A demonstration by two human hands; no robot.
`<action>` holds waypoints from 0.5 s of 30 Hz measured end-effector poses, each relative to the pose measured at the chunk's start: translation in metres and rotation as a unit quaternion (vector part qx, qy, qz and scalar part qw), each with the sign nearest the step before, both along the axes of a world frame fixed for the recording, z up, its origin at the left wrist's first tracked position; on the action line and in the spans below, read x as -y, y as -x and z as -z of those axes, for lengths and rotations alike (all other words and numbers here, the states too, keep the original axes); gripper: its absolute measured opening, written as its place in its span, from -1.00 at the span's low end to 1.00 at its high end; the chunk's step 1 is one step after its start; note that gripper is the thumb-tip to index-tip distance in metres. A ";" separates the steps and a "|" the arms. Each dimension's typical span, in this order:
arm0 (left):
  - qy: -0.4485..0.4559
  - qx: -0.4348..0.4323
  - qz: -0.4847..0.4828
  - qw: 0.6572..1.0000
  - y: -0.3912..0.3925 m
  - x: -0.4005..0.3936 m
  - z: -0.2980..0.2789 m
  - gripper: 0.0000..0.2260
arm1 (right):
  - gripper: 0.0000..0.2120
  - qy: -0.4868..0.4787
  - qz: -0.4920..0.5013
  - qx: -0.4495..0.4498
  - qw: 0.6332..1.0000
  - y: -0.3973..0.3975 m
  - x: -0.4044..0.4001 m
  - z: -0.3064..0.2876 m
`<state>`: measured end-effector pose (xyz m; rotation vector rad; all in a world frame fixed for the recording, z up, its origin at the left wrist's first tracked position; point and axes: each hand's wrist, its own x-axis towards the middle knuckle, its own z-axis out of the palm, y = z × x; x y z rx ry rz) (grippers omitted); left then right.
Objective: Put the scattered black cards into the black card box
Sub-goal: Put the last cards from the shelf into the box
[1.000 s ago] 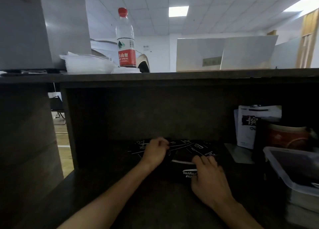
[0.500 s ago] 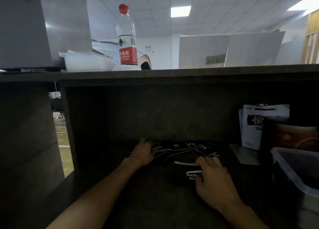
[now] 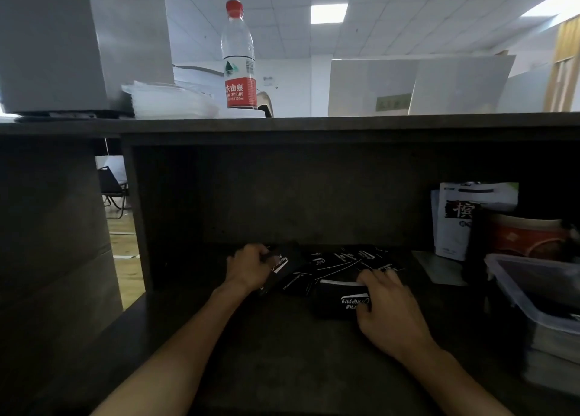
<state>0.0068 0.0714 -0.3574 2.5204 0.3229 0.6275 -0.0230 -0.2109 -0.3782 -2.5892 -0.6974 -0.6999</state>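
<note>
Your left hand [image 3: 251, 266] was curled shut around a small bunch of black cards [image 3: 280, 265], lifted at a tilt at the left end of the spread, white script showing on the top one. Your right hand [image 3: 386, 309] lay over the right side of the black card box [image 3: 340, 302], fingers [image 3: 373, 277] bent across its far edge; grip pressed on the box, though whether it truly clamped or only steadied it I could not tell in the dim light. The box sat on the dark counter [image 3: 282, 353], just in front of the loose cards [image 3: 342, 263], which lay fanned and overlapping against the back of the recess between your two hands. Both hands were well apart, the box and scatter between them.

To the right: a white packet [image 3: 455, 224] standing upright, a red-banded tub [image 3: 527, 235] beside it, and a clear plastic container [image 3: 533, 290] nearer you. On the shelf above [image 3: 345, 124], a water bottle [image 3: 238, 58] with a red cap stood upright next to stacked clear lids [image 3: 169, 100].
</note>
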 end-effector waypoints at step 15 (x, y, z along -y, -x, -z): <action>0.172 0.159 0.003 0.972 0.008 -0.022 -0.009 -0.85 | -0.72 0.007 0.003 0.006 1.000 -0.001 0.000 0.000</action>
